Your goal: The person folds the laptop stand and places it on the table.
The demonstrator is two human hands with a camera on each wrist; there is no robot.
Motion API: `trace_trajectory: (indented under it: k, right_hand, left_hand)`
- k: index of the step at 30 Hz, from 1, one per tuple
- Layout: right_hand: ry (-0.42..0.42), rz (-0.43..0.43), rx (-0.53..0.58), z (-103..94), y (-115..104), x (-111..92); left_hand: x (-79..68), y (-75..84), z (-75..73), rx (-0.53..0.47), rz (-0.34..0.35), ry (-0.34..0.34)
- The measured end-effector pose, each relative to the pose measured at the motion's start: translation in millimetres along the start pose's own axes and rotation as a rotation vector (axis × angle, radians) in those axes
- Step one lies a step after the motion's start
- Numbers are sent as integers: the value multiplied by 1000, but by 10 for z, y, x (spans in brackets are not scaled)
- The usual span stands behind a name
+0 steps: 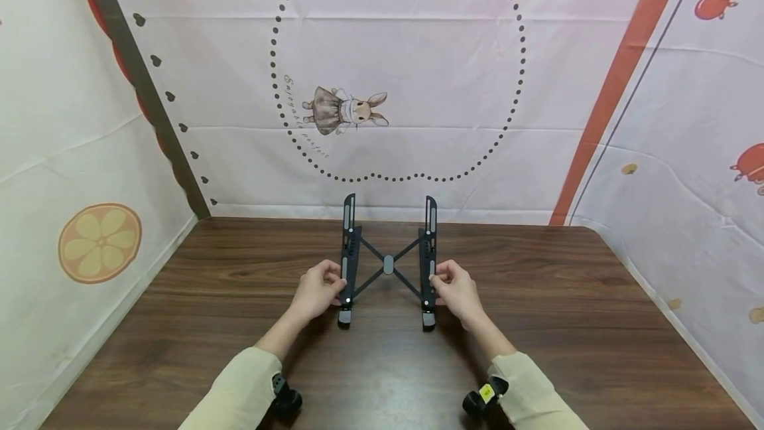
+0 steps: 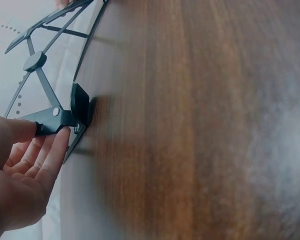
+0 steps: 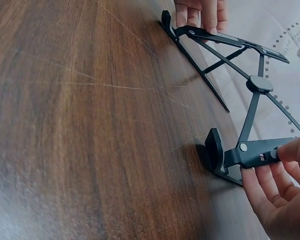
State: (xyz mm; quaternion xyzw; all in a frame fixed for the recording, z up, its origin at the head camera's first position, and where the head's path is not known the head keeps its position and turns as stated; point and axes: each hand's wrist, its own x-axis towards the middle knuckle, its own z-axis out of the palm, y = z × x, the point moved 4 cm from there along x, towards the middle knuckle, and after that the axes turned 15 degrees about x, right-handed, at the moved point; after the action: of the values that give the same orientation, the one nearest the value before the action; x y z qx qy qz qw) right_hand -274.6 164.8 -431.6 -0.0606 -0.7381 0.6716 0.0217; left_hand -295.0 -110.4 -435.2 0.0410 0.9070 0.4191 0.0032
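A black folding laptop stand (image 1: 388, 265) stands unfolded on the wooden table, its crossed struts meeting at a grey oval hub. My left hand (image 1: 318, 289) pinches the left side arm near its lower half, thumb on the outer face and fingers underneath in the left wrist view. Mirroring it, my right hand (image 1: 458, 292) grips the right side arm between thumb and fingers. Upturned front lips with grey pads end both arms, nearest to me. In the right wrist view the stand's side arm (image 3: 257, 154) slopes up above its base bar.
The brown wood-grain table (image 1: 382, 377) reaches back to a white printed cloth (image 1: 418, 85) hanging behind it, with more cloth at both sides. Black wrist cameras (image 1: 286, 403) sit at both sleeve cuffs.
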Motion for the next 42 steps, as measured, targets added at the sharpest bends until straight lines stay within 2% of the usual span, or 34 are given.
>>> trace_trajectory:
  k: [22,42]
  right_hand:
    - [21,31,64,-17,7,4]
    - [53,43,63,5,3,-4]
  left_hand:
    - [-13,12,-28,-43,-30,-15]
    - [-7,14,-19,-62,-33,-18]
